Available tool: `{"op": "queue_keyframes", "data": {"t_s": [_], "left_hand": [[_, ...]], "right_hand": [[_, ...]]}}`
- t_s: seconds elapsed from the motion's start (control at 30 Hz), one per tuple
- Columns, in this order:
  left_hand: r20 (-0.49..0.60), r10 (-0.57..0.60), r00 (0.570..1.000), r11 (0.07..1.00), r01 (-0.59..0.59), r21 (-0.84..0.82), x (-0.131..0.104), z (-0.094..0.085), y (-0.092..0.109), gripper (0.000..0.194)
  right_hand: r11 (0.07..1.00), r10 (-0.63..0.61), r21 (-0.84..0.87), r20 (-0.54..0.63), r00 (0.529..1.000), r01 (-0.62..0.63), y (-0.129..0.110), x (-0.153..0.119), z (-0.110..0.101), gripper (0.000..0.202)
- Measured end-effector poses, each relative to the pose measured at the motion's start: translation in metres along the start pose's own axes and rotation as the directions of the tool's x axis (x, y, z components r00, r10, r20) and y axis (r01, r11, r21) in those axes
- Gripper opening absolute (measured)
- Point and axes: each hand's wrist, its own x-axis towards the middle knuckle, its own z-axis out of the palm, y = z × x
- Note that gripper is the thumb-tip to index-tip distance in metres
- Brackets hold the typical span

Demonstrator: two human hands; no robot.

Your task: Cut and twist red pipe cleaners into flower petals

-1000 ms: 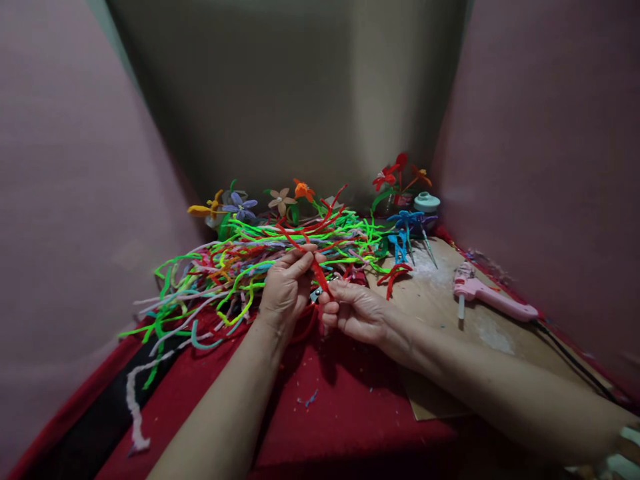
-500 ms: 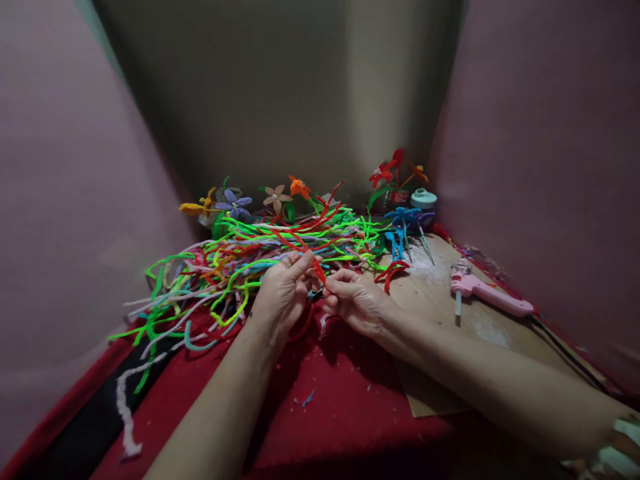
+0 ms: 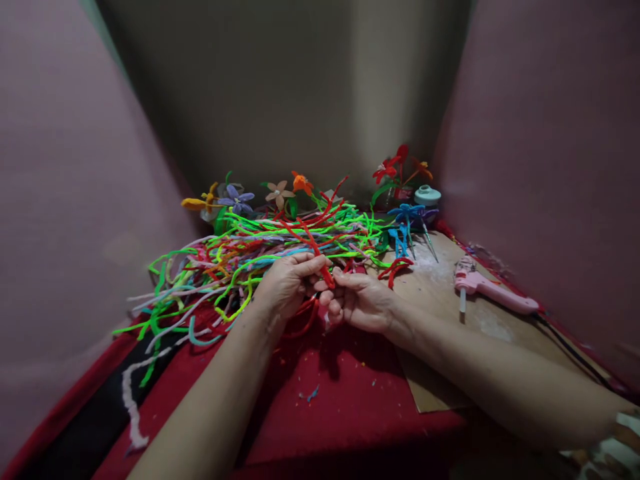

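My left hand [image 3: 290,283] pinches a red pipe cleaner [image 3: 313,241] between thumb and fingers. Its two fuzzy strands rise away over the heap of pipe cleaners [image 3: 260,233]. At the near, bent end of the red piece, my right hand [image 3: 363,300] closes in, its thumb and fingertips at that end and the other fingers curled. Below my left fingers a red curved thing [image 3: 305,323] shows in part, with a small shiny bit by it; what it is I cannot make out.
Finished fuzzy flowers [image 3: 236,199] line the back, with red ones [image 3: 385,170] at right beside a pale blue jar [image 3: 427,195]. A pink glue gun [image 3: 495,293] lies on a board [image 3: 440,373], its cord trailing right. Scraps dot the red cloth [image 3: 320,433].
My right fingers have shifted about the near end of the red pipe cleaner, and its strands now stand steeper. The view has moved slightly.
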Motion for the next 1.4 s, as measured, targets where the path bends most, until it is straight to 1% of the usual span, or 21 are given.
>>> {"op": "queue_keyframes", "data": {"t_s": [0.1, 0.23, 0.33, 0.37, 0.43, 0.53, 0.57, 0.63, 0.73, 0.83, 0.93, 1.07, 1.2, 1.33, 1.4], "left_hand": [[0.001, -0.013, 1.0, 1.0, 0.013, 0.016, 0.0, 0.0, -0.001, 0.022], [-0.05, 0.013, 0.999, 0.998, -0.01, 0.058, 0.0, 0.002, -0.003, 0.022], [-0.113, 0.058, 0.992, 0.993, -0.046, 0.107, -0.002, 0.004, -0.004, 0.022], [-0.136, 0.074, 0.988, 0.99, -0.057, 0.126, -0.003, 0.004, -0.004, 0.022], [-0.18, 0.101, 0.979, 0.985, -0.073, 0.157, -0.005, 0.006, -0.003, 0.023], [-0.206, 0.103, 0.973, 0.985, -0.07, 0.159, -0.008, 0.006, -0.001, 0.024], [-0.2, 0.091, 0.975, 0.988, -0.063, 0.144, -0.008, 0.005, 0.0, 0.025], [-0.171, 0.06, 0.983, 0.995, -0.044, 0.095, -0.009, 0.002, 0.001, 0.029], [-0.123, 0.018, 0.992, 1.0, -0.016, 0.015, -0.011, -0.004, 0.0, 0.034], [-0.102, -0.011, 0.995, 1.0, 0.009, -0.024, -0.012, -0.005, -0.005, 0.032], [-0.106, -0.027, 0.994, 0.999, 0.024, -0.03, -0.011, -0.005, -0.014, 0.026], [-0.118, -0.02, 0.993, 0.999, 0.015, -0.038, -0.009, -0.002, -0.022, 0.023], [-0.091, -0.033, 0.995, 0.997, 0.027, -0.067, -0.012, 0.001, -0.023, 0.023], [-0.113, -0.033, 0.993, 0.998, 0.026, -0.062, -0.014, 0.001, -0.023, 0.024], [-0.114, -0.031, 0.993, 0.998, 0.025, -0.053, -0.013, 0.0, -0.025, 0.023]], "right_hand": [[0.999, 0.04, -0.013, 0.022, 0.999, -0.04, 0.002, -0.002, 0.002, 0.03], [1.0, 0.015, -0.011, -0.005, 1.0, -0.015, 0.006, -0.001, 0.002, 0.02], [0.997, -0.028, -0.068, -0.039, 0.999, 0.026, 0.008, 0.0, 0.0, 0.018], [0.992, -0.053, -0.115, -0.053, 0.997, 0.046, 0.008, -0.001, 0.0, 0.02], [0.956, -0.135, -0.272, -0.082, 0.987, 0.108, 0.009, -0.002, 0.001, 0.024], [0.82, -0.3, -0.532, -0.085, 0.95, 0.212, 0.009, -0.006, 0.004, 0.027], [0.78, -0.329, -0.583, -0.074, 0.941, 0.227, 0.009, -0.007, 0.005, 0.027], [0.754, -0.321, -0.619, -0.055, 0.945, 0.22, 0.01, -0.009, 0.007, 0.026], [0.794, -0.26, -0.571, -0.007, 0.966, 0.21, 0.012, -0.008, 0.007, 0.023], [0.841, -0.279, -0.475, 0.028, 0.96, 0.259, 0.013, -0.006, 0.006, 0.024], [0.867, -0.293, -0.424, -0.01, 0.956, 0.261, 0.012, -0.005, 0.003, 0.019], [0.913, -0.208, -0.373, -0.072, 0.976, 0.167, 0.012, -0.005, -0.001, 0.015], [0.939, -0.155, -0.327, -0.132, 0.979, 0.105, 0.014, -0.005, -0.002, 0.017], [0.941, -0.153, -0.323, -0.135, 0.979, 0.103, 0.015, -0.005, -0.001, 0.017], [0.934, -0.161, -0.344, -0.159, 0.974, 0.098, 0.016, -0.004, 0.0, 0.016]]}}
